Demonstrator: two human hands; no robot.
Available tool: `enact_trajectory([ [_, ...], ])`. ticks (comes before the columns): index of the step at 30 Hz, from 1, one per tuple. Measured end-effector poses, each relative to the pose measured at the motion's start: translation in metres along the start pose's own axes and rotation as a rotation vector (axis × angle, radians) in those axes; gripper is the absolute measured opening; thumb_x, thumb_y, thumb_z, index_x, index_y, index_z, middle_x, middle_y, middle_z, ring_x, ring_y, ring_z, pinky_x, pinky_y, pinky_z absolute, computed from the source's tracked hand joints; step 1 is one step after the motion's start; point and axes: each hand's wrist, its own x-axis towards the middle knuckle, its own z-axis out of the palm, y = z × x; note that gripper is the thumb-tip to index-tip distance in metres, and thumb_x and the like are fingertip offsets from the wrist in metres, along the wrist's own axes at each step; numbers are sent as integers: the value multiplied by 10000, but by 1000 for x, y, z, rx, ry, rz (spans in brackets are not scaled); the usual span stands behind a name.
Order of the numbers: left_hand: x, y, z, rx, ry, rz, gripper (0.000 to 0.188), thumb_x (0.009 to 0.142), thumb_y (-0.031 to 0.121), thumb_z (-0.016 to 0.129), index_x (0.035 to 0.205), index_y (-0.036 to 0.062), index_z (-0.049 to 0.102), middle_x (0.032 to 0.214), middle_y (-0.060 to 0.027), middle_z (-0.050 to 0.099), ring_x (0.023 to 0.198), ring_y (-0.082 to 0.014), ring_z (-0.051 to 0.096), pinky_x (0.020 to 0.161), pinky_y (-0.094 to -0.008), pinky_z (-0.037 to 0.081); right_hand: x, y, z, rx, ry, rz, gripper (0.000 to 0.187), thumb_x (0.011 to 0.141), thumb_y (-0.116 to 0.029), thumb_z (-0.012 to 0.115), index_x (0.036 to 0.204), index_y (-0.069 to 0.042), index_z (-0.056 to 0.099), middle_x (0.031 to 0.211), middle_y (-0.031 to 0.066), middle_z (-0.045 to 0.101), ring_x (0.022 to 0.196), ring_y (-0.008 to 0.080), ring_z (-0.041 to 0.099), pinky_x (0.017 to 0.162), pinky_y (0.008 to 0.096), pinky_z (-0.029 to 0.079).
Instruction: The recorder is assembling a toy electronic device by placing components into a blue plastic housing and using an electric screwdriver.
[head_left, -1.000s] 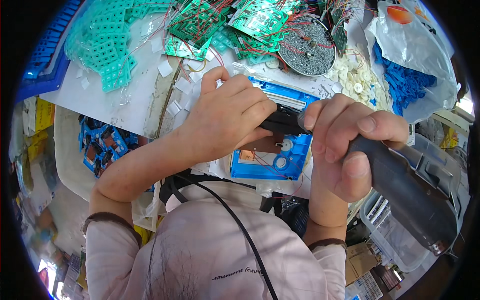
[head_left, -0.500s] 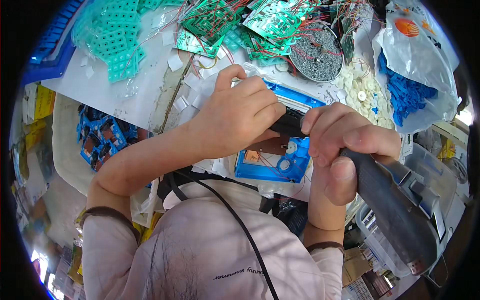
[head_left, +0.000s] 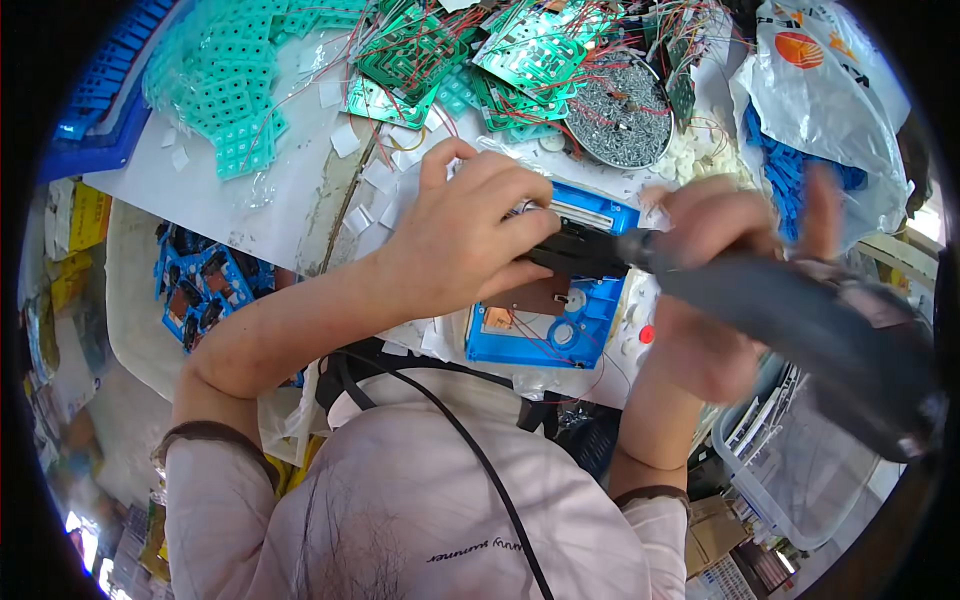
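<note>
A blue plastic casing [head_left: 590,350] lies on the table before me, with a brown board [head_left: 535,297], thin red wires and a round blue ring inside. My left hand [head_left: 470,230] pinches a black part [head_left: 585,250] over the casing's middle; the fingers hide its left end. My right hand [head_left: 712,225], blurred by motion, grips a dark handheld electric screwdriver [head_left: 810,305]. Its narrow front end points left at the black part's right end. I cannot tell whether the tip touches it.
Green circuit boards [head_left: 410,60] with red wires, a round dish of small screws [head_left: 625,110] and teal keypad sheets [head_left: 240,95] lie at the back. White round pieces [head_left: 690,150] and a bag of blue parts [head_left: 785,170] are at right. A bin of blue assemblies [head_left: 125,290] stands left.
The screwdriver has swung up and leftward, from hanging down at the right to lying nearly level with its front at the black part. My left hand has stayed almost in place.
</note>
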Motion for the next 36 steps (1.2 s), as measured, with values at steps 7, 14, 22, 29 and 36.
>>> enact_trajectory([
  [7, -1, -11, 2, -163, -27, -177, 448, 837, 457, 769, 1122, 126, 672, 997, -21, 648, 1048, -220, 578, 979, -464, 295, -33, -19, -19, -985, -62, -131, 604, 829, -226, 782, 1357, -52, 545, 1232, 205, 605, 1087, 396, 602, 926, 487, 510],
  [14, -1, 0, -6, -291, 93, -329, 556, 865, 413, 754, 1284, 91, 581, 996, -21, 663, 1051, -241, 595, 989, -486, 290, -34, 28, -46, -627, -385, 449, 415, 828, -109, 802, 1215, -35, 671, 1048, 135, 708, 868, 236, 663, 758, 342, 529],
  [22, -17, 30, -9, 45, -56, -269, 585, 816, 274, 764, 1336, 59, 605, 1163, -39, 657, 1075, -247, 534, 979, -471, 278, 11, 32, -60, -448, -628, 881, 281, 925, -251, 702, 1028, 8, 734, 724, 75, 653, 624, 130, 561, 589, 303, 467],
  [29, -13, 36, 2, 191, -20, -217, 630, 789, 306, 765, 1350, 63, 614, 1029, -20, 609, 1037, -227, 540, 949, -478, 285, 15, 20, -44, -876, -567, 674, 338, 857, -265, 757, 1068, -4, 713, 874, 140, 674, 775, 301, 636, 705, 365, 521],
  [36, -12, 38, 1, 183, -50, -203, 628, 778, 272, 770, 1355, 71, 623, 1034, -22, 616, 1027, -250, 537, 929, -470, 285, -31, 30, -51, -815, -602, 134, 541, 693, -65, 802, 1219, -74, 676, 1177, 107, 641, 1034, 330, 609, 856, 409, 536],
])
